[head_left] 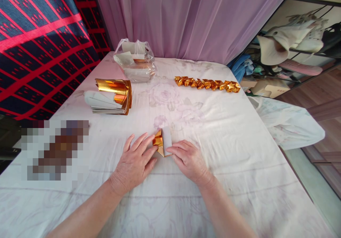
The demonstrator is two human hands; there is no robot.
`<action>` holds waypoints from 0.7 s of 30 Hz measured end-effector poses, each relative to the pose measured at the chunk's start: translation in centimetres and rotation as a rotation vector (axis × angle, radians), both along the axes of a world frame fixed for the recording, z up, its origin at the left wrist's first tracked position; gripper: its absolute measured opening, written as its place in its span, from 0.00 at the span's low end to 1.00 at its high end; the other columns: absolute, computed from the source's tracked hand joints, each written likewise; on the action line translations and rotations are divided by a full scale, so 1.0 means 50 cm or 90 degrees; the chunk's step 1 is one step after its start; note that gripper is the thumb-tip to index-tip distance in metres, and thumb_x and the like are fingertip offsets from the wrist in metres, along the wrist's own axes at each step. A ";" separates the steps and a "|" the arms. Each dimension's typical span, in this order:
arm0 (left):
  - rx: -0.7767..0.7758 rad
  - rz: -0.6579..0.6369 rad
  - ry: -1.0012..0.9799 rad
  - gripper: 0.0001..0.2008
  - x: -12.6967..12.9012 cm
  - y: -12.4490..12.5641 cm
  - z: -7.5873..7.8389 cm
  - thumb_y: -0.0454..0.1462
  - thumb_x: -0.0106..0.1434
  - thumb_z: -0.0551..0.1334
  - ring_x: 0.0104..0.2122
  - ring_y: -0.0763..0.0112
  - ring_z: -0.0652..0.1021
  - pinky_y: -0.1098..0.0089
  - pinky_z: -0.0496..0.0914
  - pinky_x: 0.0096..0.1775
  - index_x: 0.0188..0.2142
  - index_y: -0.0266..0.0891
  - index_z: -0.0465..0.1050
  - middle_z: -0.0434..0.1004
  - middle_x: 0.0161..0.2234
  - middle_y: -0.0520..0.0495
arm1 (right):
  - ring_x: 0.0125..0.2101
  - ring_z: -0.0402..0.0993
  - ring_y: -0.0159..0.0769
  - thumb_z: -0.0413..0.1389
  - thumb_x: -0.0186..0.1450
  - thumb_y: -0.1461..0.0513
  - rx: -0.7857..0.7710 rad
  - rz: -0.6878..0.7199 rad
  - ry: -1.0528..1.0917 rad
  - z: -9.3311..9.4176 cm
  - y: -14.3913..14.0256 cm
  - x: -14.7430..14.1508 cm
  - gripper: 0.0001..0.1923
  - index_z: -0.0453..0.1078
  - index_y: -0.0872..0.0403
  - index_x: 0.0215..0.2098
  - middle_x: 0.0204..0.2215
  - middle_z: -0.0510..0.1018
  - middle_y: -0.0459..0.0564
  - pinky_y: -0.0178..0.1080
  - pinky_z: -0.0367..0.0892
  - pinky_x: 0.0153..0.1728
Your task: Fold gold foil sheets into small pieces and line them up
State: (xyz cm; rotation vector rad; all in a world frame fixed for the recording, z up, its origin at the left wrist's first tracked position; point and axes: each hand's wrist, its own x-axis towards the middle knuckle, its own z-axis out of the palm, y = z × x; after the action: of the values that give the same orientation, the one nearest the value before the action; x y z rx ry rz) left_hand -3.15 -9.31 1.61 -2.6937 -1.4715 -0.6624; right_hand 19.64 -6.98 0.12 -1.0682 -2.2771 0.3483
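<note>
A small piece of gold foil paper (167,138), partly folded, lies on the table at the middle of the view. Its left part shows shiny gold with creased, slanted edges; a pale strip of its backing stands on the right. My left hand (134,158) rests flat with fingers spread, the fingertips touching the gold side. My right hand (190,160) has its thumb and fingers pinched together at the lower right edge of the paper. The exact grip under those fingertips is partly hidden.
Behind my left hand sits a stack of gold foil sheets (106,99), bent over. Farther back is a clear plastic bag (135,69) with papers. A row of folded gold pieces (207,84) lies at the back right. Beyond the right edge hangs a white bag (293,124).
</note>
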 end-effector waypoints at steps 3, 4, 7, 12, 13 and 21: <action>-0.001 -0.025 -0.024 0.12 0.004 -0.004 0.003 0.37 0.68 0.57 0.48 0.60 0.75 0.53 0.59 0.57 0.48 0.44 0.76 0.79 0.47 0.46 | 0.35 0.72 0.34 0.54 0.67 0.68 -0.002 0.004 -0.028 0.002 -0.008 -0.011 0.13 0.78 0.48 0.42 0.33 0.78 0.47 0.37 0.68 0.39; -0.003 -0.037 -0.031 0.12 0.006 -0.005 0.003 0.37 0.69 0.57 0.45 0.63 0.75 0.55 0.60 0.55 0.47 0.44 0.76 0.80 0.44 0.48 | 0.35 0.72 0.34 0.54 0.67 0.69 0.001 -0.001 -0.034 0.004 -0.010 -0.013 0.13 0.78 0.48 0.41 0.33 0.78 0.47 0.37 0.67 0.38; -0.001 -0.058 -0.045 0.11 0.009 -0.008 0.002 0.37 0.70 0.57 0.42 0.65 0.76 0.57 0.60 0.53 0.47 0.43 0.77 0.81 0.41 0.50 | 0.35 0.71 0.34 0.55 0.66 0.69 0.013 -0.017 -0.027 0.008 -0.013 -0.015 0.13 0.79 0.49 0.40 0.33 0.75 0.48 0.35 0.67 0.37; -0.007 -0.055 -0.046 0.11 0.008 -0.008 0.000 0.37 0.71 0.56 0.44 0.65 0.76 0.56 0.59 0.54 0.47 0.44 0.77 0.81 0.44 0.51 | 0.34 0.70 0.34 0.54 0.68 0.68 0.029 -0.028 -0.017 0.011 -0.010 -0.008 0.12 0.78 0.49 0.42 0.33 0.74 0.49 0.35 0.68 0.37; -0.009 -0.053 -0.047 0.11 0.008 -0.008 0.000 0.37 0.71 0.56 0.45 0.65 0.76 0.56 0.59 0.54 0.47 0.44 0.77 0.81 0.44 0.51 | 0.34 0.69 0.34 0.54 0.68 0.68 0.029 -0.027 -0.017 0.011 -0.010 -0.007 0.12 0.78 0.49 0.41 0.33 0.74 0.48 0.35 0.68 0.37; -0.010 -0.042 -0.049 0.11 0.002 -0.008 0.002 0.37 0.70 0.57 0.47 0.65 0.76 0.56 0.58 0.56 0.47 0.44 0.77 0.81 0.46 0.52 | 0.35 0.68 0.35 0.58 0.68 0.63 0.021 -0.013 -0.053 0.019 -0.011 -0.007 0.06 0.78 0.49 0.35 0.35 0.74 0.48 0.39 0.65 0.39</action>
State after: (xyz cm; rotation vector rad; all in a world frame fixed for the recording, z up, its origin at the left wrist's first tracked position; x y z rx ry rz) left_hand -3.03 -9.69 1.73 -2.7691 -1.4157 -0.7702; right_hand 19.31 -7.54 1.07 -1.1068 -2.3345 0.2617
